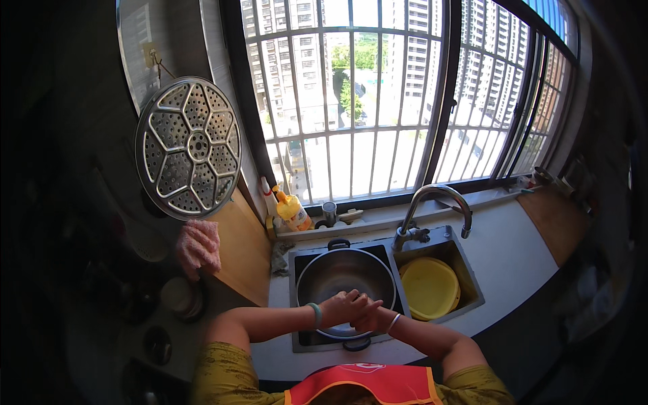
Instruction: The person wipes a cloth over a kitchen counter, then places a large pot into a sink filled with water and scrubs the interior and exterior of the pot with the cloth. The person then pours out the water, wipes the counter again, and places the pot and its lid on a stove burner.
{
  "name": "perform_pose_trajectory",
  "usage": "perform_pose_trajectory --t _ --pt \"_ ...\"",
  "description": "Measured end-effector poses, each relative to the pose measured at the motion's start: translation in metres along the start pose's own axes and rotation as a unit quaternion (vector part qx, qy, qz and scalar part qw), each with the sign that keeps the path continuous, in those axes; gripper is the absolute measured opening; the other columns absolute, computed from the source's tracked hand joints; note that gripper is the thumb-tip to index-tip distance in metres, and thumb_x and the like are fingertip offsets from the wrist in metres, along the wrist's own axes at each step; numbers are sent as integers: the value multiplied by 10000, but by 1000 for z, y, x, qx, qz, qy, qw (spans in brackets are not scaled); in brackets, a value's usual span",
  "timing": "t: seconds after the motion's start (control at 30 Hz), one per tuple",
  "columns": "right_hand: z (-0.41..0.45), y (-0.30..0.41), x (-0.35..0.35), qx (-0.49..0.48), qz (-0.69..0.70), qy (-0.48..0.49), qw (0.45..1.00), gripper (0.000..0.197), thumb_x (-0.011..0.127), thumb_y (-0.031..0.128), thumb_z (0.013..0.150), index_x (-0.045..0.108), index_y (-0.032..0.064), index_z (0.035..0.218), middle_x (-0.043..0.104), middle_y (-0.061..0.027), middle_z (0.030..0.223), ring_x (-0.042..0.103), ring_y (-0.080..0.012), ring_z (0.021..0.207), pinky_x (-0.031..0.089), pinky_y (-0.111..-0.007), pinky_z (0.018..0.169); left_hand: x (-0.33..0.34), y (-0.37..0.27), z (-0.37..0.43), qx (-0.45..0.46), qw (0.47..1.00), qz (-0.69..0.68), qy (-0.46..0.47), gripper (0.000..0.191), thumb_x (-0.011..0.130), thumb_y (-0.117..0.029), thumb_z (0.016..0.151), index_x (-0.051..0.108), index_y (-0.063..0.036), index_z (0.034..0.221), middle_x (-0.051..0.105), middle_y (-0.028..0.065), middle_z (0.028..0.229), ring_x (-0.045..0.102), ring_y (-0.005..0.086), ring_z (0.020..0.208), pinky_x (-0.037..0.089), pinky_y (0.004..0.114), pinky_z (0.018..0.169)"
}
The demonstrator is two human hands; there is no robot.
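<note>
My left hand (345, 307), a pale green bangle on its wrist, lies across my right hand (370, 320), which has a silver-coloured bangle. The two touch each other above a wide metal pot (346, 270) with black side handles. Whether anything is between the palms is hidden. The pot sits over the left basin of the sink (296, 344), and its interior looks bare where my hands do not cover it. A yellow plastic basin (430, 288) stands in the right basin, just right of my right hand.
A curved chrome faucet (436, 188) rises behind the sinks. On the sill are a yellow pump bottle (294, 212) and a metal can (329, 211). A perforated steamer rack (189, 148) and a pink cloth (199, 247) hang at left. A wooden board (554, 223) lies at right.
</note>
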State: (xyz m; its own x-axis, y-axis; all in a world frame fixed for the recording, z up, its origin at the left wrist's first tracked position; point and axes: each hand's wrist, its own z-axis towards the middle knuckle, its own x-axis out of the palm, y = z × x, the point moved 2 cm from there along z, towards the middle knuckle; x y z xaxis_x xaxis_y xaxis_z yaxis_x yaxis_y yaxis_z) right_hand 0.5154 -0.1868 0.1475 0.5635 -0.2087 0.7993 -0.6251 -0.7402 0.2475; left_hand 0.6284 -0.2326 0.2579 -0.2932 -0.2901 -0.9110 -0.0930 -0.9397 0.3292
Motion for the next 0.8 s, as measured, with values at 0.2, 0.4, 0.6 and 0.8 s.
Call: perform_pose_trajectory --t 0.2,0.4,0.6,0.8 --pt "3 2 -12 -71 -5 -45 996 247 431 394 841 482 193 705 414 9 498 354 -121 385 263 -265 346 28 -2 22 -122 979 -91 135 560 541 -150 803 364 -56 1326 543 142 1023 569 291 914 555 324 638" --pt "1 8 -4 -100 -6 -117 988 333 382 454 831 450 189 641 360 -3 435 300 -136 319 199 -267 297 51 6 37 -197 934 -142 262 393 588 -138 757 561 16 1118 548 172 1113 529 335 1054 540 340 716" --pt "10 6 -26 -172 -31 -131 976 304 421 415 815 471 150 675 452 -25 528 442 -172 435 329 -292 376 53 5 30 -209 923 -187 264 182 607 -115 725 663 -44 883 634 136 1003 601 272 973 502 327 783" --pt "10 1 -31 -329 -774 -242 483 195 590 134 718 554 -26 822 602 -238 846 582 -394 858 467 -424 733 77 -25 -11 -335 879 -279 192 226 528 -168 778 605 -35 944 642 154 951 631 277 892 506 373 759"
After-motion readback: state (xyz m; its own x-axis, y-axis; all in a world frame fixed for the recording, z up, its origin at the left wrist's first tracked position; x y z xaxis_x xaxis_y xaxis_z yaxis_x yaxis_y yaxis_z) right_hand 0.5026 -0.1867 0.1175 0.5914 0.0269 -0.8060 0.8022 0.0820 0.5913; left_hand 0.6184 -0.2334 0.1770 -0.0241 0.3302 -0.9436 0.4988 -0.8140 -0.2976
